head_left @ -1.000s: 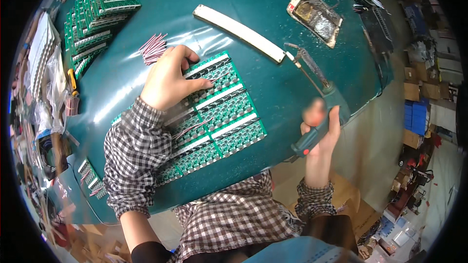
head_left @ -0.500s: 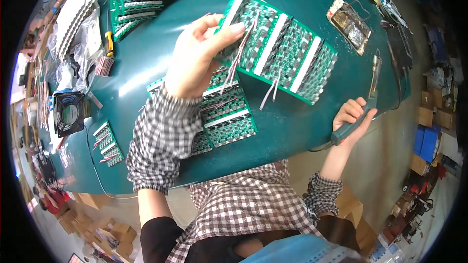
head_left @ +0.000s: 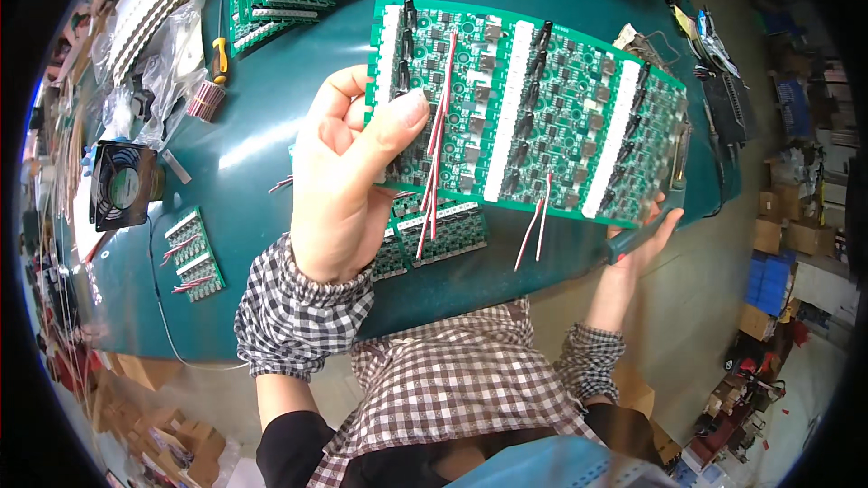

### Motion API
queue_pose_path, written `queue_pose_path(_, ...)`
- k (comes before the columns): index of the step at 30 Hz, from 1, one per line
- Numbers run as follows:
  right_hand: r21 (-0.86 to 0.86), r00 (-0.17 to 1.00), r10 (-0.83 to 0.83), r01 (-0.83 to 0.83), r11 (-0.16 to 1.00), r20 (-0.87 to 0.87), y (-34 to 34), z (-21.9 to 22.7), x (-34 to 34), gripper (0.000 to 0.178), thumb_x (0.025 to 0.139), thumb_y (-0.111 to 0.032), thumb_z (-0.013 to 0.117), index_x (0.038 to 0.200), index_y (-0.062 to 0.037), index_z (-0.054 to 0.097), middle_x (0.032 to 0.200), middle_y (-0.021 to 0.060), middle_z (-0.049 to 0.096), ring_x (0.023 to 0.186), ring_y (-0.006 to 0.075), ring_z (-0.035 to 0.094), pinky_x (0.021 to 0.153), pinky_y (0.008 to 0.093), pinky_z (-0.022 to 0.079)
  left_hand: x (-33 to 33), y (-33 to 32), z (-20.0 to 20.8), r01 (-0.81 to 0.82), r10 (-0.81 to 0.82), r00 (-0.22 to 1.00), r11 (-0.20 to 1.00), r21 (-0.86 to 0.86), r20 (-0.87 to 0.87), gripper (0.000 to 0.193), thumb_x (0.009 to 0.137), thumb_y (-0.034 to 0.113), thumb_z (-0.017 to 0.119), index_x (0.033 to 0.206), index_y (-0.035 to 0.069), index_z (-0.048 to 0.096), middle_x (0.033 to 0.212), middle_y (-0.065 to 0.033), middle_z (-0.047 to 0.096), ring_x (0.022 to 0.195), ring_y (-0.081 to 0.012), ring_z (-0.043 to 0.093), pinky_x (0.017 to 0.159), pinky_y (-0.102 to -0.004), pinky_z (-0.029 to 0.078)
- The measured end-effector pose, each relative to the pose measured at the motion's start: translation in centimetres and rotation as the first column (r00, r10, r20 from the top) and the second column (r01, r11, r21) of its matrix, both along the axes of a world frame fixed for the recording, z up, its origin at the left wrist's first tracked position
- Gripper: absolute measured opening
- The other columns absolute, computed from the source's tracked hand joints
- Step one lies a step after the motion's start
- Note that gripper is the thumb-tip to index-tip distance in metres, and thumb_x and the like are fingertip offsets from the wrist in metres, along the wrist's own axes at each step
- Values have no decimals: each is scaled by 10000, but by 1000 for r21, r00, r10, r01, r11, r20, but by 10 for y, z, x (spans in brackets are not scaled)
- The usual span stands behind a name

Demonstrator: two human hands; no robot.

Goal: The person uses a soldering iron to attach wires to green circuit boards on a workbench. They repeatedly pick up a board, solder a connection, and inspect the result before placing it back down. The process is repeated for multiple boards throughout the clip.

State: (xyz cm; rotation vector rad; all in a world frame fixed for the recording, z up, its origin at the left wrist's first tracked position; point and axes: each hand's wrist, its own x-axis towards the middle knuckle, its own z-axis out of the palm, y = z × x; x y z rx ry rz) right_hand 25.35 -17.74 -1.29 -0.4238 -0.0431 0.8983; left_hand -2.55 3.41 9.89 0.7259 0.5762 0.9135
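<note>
Left hand (head_left: 348,185) pinching green circuit panel (head_left: 529,113) up off teal table (head_left: 271,126) | right hand (head_left: 637,239) gripping teal-handled tool (head_left: 624,246), mostly hidden behind panel | red-white wires (head_left: 434,172) dangling.

Black-white checked shirt, gathered cuffs, bare hands (head_left: 348,190).

Circuit panel (head_left: 533,108) above table (head_left: 271,126), fan (head_left: 122,185) far left.

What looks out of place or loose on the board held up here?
Red and white wires dangle loose from the green circuit board panel in the left hand, their ends free. Otherwise nothing looks damaged. The right hand is mostly hidden behind the panel.
</note>
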Motion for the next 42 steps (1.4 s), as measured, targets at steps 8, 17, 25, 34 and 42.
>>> queue_pose_path(8, -210, 962, -137, 189, 959, 237, 1, -7, 0, 407, 900, -435, 581, 1035, -79, 438, 787, -20, 412, 721, 69, 465, 586, 215, 487, 1, -5, 5, 3, -3, 1000, 1000, -16, 17, 337, 857, 64, 648, 1116, -12, 447, 966, -92, 642, 864, -111, 620, 787, -250, 505)
queue_pose_path(17, -221, 958, -123, 183, 958, 259, 1, -10, 1, 394, 911, -443, 558, 1029, -86, 440, 784, -32, 401, 716, 46, 460, 577, 201, 491, 0, -5, 1, 28, -27, 999, 999, -28, 22, 329, 857, 65, 650, 1109, -13, 453, 971, -93, 641, 865, -109, 620, 787, -242, 502)
queue_pose_path(25, -193, 967, -117, 162, 968, 225, 1, -10, 0, 400, 904, -435, 572, 1032, -76, 451, 788, -22, 406, 727, 65, 466, 591, 216, 501, -1, -5, 2, 34, -33, 999, 999, -35, 21, 340, 851, 67, 656, 1112, -17, 455, 971, -96, 642, 863, -114, 622, 788, -245, 502)
queue_pose_path(34, -157, 974, -103, 135, 978, 201, 1, -9, -2, 404, 898, -427, 587, 1038, -69, 460, 792, -13, 421, 731, 79, 469, 603, 235, 499, -1, -4, 1, 31, -30, 999, 999, -41, 14, 335, 849, 67, 657, 1115, -4, 466, 962, -93, 648, 865, -118, 621, 779, -248, 498)
queue_pose_path(42, -178, 971, -106, 146, 973, 214, 1, -8, -3, 401, 891, -427, 598, 1030, -76, 462, 784, -21, 425, 731, 69, 475, 598, 227, 483, 0, -3, -2, 36, -36, 999, 998, -44, 11, 317, 851, 64, 655, 1103, -3, 475, 966, -89, 650, 864, -111, 620, 779, -246, 499)
